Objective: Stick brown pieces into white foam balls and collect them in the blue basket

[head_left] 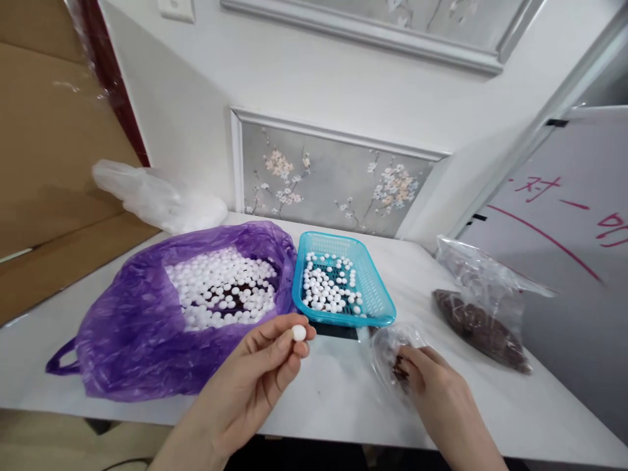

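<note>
My left hand [265, 366] pinches a small white ball [299, 333] between thumb and fingertips, above the front of the table. At the right, my right hand [436, 386] reaches with closed fingertips into a clear plastic bag or bowl [380, 356] that has small dark brown pieces [400, 371] in it. Whether those fingers grip a piece is hidden. Behind my left hand lies an open purple plastic bag [142, 340] full of white balls. A turquoise plastic basket [375, 288] stands beside it, holding many similar white balls.
A clear bag of dark brown material [481, 327] lies at the table's right, near a whiteboard [564, 261] with red writing. A crumpled translucent bag [157, 196] sits at the back left. Cardboard [59, 150] stands on the left, and a wall [343, 85] closes off the back.
</note>
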`<state>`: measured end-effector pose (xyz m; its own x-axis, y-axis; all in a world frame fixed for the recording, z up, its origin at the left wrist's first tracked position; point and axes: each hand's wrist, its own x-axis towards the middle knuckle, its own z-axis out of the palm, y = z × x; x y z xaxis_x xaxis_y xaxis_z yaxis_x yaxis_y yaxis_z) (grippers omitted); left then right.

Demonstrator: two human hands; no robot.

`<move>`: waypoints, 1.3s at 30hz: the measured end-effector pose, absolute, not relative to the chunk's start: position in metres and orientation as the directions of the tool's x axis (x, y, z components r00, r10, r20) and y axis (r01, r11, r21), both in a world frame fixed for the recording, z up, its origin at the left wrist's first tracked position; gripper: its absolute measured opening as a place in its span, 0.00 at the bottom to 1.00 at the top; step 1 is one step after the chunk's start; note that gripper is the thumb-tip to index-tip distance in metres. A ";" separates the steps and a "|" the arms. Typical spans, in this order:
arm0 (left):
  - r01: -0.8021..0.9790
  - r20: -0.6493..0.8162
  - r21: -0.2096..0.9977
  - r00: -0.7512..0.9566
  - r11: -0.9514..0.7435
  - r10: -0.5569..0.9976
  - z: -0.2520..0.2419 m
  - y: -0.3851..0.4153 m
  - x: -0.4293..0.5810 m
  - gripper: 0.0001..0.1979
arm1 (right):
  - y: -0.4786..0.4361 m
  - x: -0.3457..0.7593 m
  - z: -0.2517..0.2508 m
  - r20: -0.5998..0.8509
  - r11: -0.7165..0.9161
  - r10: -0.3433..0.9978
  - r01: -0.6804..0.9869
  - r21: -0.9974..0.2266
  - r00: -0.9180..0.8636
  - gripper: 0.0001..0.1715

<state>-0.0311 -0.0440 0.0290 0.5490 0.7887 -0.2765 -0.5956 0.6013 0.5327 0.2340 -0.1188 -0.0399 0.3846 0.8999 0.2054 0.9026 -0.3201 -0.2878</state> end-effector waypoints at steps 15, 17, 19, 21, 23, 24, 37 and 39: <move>-0.567 -0.255 0.478 0.642 0.671 0.723 0.017 -0.046 -0.018 0.06 | -0.129 0.237 -0.030 0.263 -0.295 0.818 0.766 -0.571 0.511 0.17; -0.553 -0.262 0.491 0.643 0.673 0.719 0.010 -0.043 -0.013 0.07 | -0.132 0.238 -0.032 0.238 -0.286 0.788 0.680 -0.675 0.568 0.14; -0.539 -0.291 0.516 0.620 0.665 0.728 0.000 -0.040 -0.008 0.09 | -0.134 0.234 -0.031 0.198 -0.228 0.763 0.543 -0.808 0.615 0.13; -0.525 -0.332 0.542 0.583 0.656 0.741 -0.009 -0.037 -0.003 0.10 | -0.135 0.224 -0.028 0.146 -0.121 0.770 0.367 -0.922 0.621 0.13; -0.512 -0.346 0.560 0.569 0.651 0.746 -0.016 -0.035 0.001 0.10 | -0.133 0.208 -0.022 0.116 0.014 0.805 0.178 -0.984 0.581 0.10; -0.508 -0.336 0.567 0.576 0.648 0.746 -0.018 -0.034 0.001 0.10 | -0.131 0.199 -0.019 0.118 0.082 0.832 0.091 -0.993 0.542 0.07; -0.464 -0.194 0.643 0.671 0.609 0.715 -0.024 -0.035 0.000 0.07 | -0.104 0.146 -0.023 0.126 0.208 0.966 -0.392 -0.896 0.224 0.11; -0.464 -0.191 0.646 0.671 0.606 0.717 -0.025 -0.034 0.000 0.07 | -0.104 0.143 -0.018 0.105 0.195 0.965 -0.392 -0.899 0.240 0.10</move>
<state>0.0002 -0.0343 -0.0253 0.6707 0.7167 -0.1908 -0.4638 0.6061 0.6462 0.1432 -0.1040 -0.0180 0.2397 0.9651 0.1052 -0.3916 0.1953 -0.8992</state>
